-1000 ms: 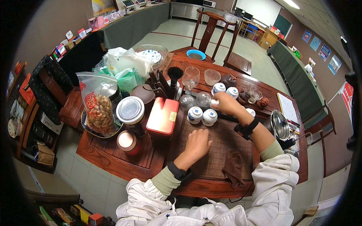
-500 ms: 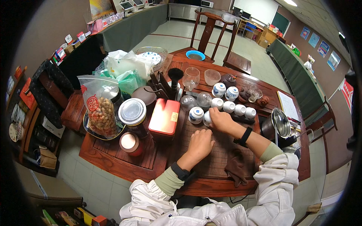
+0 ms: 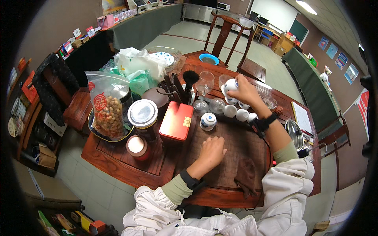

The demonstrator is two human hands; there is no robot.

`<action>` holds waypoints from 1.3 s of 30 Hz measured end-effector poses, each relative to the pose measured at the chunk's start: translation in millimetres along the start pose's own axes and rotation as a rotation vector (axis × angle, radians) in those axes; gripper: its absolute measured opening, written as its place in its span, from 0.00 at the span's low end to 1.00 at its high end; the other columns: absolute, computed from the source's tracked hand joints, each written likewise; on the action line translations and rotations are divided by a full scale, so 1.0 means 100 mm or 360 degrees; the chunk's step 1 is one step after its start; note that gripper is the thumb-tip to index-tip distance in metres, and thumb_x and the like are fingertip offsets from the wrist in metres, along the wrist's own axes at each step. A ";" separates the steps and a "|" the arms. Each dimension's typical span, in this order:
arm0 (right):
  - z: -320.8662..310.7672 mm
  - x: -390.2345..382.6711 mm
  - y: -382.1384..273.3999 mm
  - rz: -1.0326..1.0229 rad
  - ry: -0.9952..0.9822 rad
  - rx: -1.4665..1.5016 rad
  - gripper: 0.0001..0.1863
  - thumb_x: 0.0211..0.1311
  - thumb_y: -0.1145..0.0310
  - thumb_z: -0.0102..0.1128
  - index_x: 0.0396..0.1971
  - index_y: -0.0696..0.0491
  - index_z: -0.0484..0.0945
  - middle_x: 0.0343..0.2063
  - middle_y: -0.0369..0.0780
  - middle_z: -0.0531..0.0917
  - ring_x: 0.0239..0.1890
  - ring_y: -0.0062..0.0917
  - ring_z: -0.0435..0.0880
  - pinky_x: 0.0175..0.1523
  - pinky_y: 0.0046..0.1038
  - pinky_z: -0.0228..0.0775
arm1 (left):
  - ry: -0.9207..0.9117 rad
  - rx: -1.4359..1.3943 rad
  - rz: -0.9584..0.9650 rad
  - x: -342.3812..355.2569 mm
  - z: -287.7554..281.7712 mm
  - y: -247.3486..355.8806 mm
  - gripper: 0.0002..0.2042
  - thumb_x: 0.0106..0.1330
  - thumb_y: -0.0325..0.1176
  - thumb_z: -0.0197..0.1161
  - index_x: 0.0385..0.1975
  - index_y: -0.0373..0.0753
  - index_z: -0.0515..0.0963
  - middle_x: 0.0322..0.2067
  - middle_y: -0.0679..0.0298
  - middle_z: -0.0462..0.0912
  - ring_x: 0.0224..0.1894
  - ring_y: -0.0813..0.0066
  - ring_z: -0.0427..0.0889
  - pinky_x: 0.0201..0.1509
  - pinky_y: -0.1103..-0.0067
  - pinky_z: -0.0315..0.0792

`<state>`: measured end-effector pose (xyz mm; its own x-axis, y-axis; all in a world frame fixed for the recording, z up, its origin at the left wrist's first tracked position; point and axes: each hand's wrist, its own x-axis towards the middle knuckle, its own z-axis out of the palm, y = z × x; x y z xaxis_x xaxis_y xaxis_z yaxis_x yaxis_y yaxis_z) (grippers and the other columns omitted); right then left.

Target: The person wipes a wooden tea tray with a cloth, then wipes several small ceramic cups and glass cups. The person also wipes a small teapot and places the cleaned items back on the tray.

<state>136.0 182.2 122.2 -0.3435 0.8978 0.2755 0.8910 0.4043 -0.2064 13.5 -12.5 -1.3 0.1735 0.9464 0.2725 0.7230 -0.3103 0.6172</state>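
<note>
My right hand (image 3: 248, 94) reaches to the far side of the wooden tea tray (image 3: 232, 151), gripping a small blue-and-white porcelain jar (image 3: 230, 85). The jar is raised above other porcelain pieces, partly hidden by my fingers. A similar jar (image 3: 208, 121) stands upright on the tray, beyond my left hand (image 3: 212, 152). That hand rests on the tray with its fingers curled in, and nothing shows in it. Several small white cups (image 3: 242, 115) line up below my right forearm, beside two clear glass cups (image 3: 217, 105). A brown cloth (image 3: 245, 176) lies near the tray's front edge.
Left of the tray stand a red tin (image 3: 174, 121), a lidded canister (image 3: 142, 114), a small red jar (image 3: 137, 146) and a bag of nuts (image 3: 108, 114). A glass pitcher (image 3: 205, 82) and brush (image 3: 191, 78) stand behind. A metal pot (image 3: 293, 134) is at right.
My right hand has moved away from me to the far side, carrying the jar from beside the one still standing on the tray. My left hand stays almost where it was.
</note>
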 end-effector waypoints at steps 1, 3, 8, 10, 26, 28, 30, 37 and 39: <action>0.07 0.12 -0.02 0.0039 0.0005 -0.0004 0.31 0.43 0.55 0.69 0.43 0.56 0.66 0.44 0.53 0.77 0.45 0.48 0.78 0.48 0.40 0.71 | -0.0020 0.0014 -0.0018 0.00 -0.01 0.00 0.14 0.55 0.34 0.68 0.37 0.35 0.75 0.37 0.53 0.78 0.43 0.51 0.76 0.47 0.63 0.70; 0.23 0.31 -0.03 0.0093 -0.0045 0.0009 0.32 0.41 0.56 0.70 0.44 0.56 0.66 0.44 0.54 0.77 0.46 0.49 0.78 0.50 0.40 0.71 | -0.0050 0.0021 -0.0037 0.00 -0.03 0.00 0.14 0.55 0.33 0.67 0.39 0.35 0.75 0.37 0.53 0.78 0.43 0.51 0.75 0.47 0.63 0.69; 0.67 0.48 -0.03 0.0033 -0.0076 -0.0068 0.36 0.40 0.60 0.72 0.51 0.53 0.67 0.48 0.52 0.75 0.48 0.48 0.78 0.51 0.41 0.73 | -0.0030 0.0007 -0.0030 -0.01 -0.03 0.02 0.14 0.55 0.33 0.67 0.39 0.36 0.75 0.37 0.53 0.78 0.43 0.51 0.76 0.47 0.62 0.69; 0.76 0.53 -0.03 0.0100 -0.0122 -0.0124 0.38 0.38 0.60 0.73 0.53 0.51 0.66 0.51 0.51 0.73 0.49 0.48 0.78 0.52 0.41 0.73 | -0.0012 0.0016 -0.0030 -0.01 -0.02 0.01 0.14 0.55 0.33 0.67 0.38 0.36 0.75 0.37 0.54 0.78 0.43 0.52 0.76 0.47 0.63 0.69; 0.97 0.64 -0.17 0.0198 -0.0310 -0.0367 0.24 0.49 0.68 0.64 0.47 0.61 0.72 0.52 0.54 0.70 0.46 0.50 0.80 0.46 0.42 0.76 | 0.0050 0.0013 -0.0034 -0.02 -0.04 0.03 0.13 0.55 0.34 0.67 0.35 0.36 0.74 0.35 0.54 0.78 0.42 0.52 0.76 0.46 0.62 0.70; 1.00 0.65 -0.16 0.0200 -0.0315 -0.0380 0.23 0.50 0.68 0.63 0.46 0.61 0.72 0.52 0.54 0.70 0.45 0.50 0.81 0.45 0.42 0.76 | 0.0048 -0.0006 -0.0043 -0.02 -0.04 0.02 0.13 0.55 0.35 0.67 0.35 0.36 0.74 0.35 0.54 0.78 0.42 0.52 0.76 0.46 0.62 0.70; 1.04 0.66 -0.14 0.0182 -0.0300 -0.0401 0.22 0.51 0.69 0.62 0.46 0.61 0.72 0.51 0.53 0.71 0.45 0.49 0.81 0.45 0.42 0.76 | 0.0041 -0.0002 -0.0041 -0.02 -0.04 0.03 0.13 0.55 0.34 0.67 0.35 0.36 0.74 0.35 0.53 0.78 0.42 0.52 0.76 0.46 0.62 0.70; 1.09 0.69 -0.13 0.0231 -0.0326 -0.0484 0.33 0.43 0.59 0.71 0.49 0.59 0.70 0.52 0.51 0.71 0.49 0.47 0.79 0.47 0.42 0.75 | 0.0033 -0.0018 -0.0052 -0.01 -0.03 0.03 0.13 0.55 0.34 0.67 0.37 0.36 0.75 0.36 0.54 0.78 0.43 0.52 0.76 0.46 0.62 0.69; 1.04 0.66 -0.14 0.0205 -0.0348 -0.0546 0.37 0.41 0.54 0.74 0.49 0.59 0.70 0.52 0.50 0.72 0.49 0.46 0.79 0.48 0.42 0.74 | 0.0021 -0.0007 -0.0058 -0.02 -0.03 0.03 0.13 0.55 0.34 0.67 0.37 0.37 0.75 0.36 0.54 0.78 0.43 0.53 0.76 0.46 0.63 0.69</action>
<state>69.8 253.5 46.0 -0.2448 0.9680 0.0548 0.9652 0.2380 0.1082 13.7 -15.1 2.0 0.1385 0.9557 0.2596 0.7258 -0.2763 0.6300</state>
